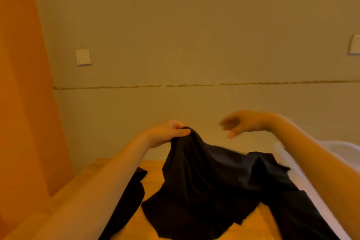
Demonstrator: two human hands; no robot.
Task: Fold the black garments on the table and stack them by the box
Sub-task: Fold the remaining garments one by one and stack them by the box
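Observation:
A black garment (204,185) is lifted off the wooden table (153,167), its top edge raised into a peak. My left hand (169,132) pinches that peak between thumb and curled fingers. My right hand (239,123) hovers to the right of the peak, fingers loose and pointing down, holding nothing; it is blurred. More black cloth (126,208) lies on the table under my left forearm. Another black piece (300,216) lies at the lower right. I cannot tell whether these are separate garments.
A white translucent box or sheet (339,154) shows at the right behind my right arm. A plain wall with two white switch plates (83,56) rises beyond the table's far edge. An orange panel (23,84) stands at the left.

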